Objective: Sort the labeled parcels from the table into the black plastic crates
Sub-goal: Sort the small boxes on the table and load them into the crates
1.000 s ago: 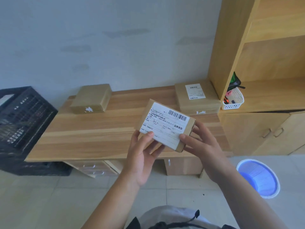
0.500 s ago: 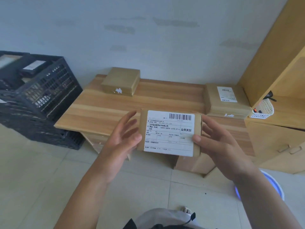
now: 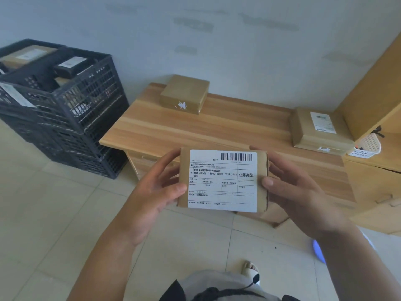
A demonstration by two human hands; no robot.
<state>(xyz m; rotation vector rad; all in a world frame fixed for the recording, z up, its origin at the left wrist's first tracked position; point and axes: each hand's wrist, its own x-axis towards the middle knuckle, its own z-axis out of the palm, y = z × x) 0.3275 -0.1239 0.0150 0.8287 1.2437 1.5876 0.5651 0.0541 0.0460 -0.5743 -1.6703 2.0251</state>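
1. The wooden surface ran across the middle of my view, with a wooden cabinet at its right end.
2. The black plastic crates stood stacked on the floor just left of the surface. The top crate already held parcels, among them a brown one with a white label and a dark one with a white label; I could not read either label.
3. Two parcels lay on the surface, well apart: a plain brown box at the far edge with a torn white scrap on its near side, and a flat brown parcel at the right end, whose white label was too small for me to read.
4. The held parcel was in the air in front of the surface's near edge, label facing me. I read a barcode at top right, "13800138000 0755 2714" in the middle, "589" below it and bold Chinese characters at the right. The finer print was too small to read.
5. The left hand pinched the parcel's left edge, thumb on the front and fingers behind.
6. The right hand gripped the right edge the same way.
7. A small white basket sat on the cabinet shelf.
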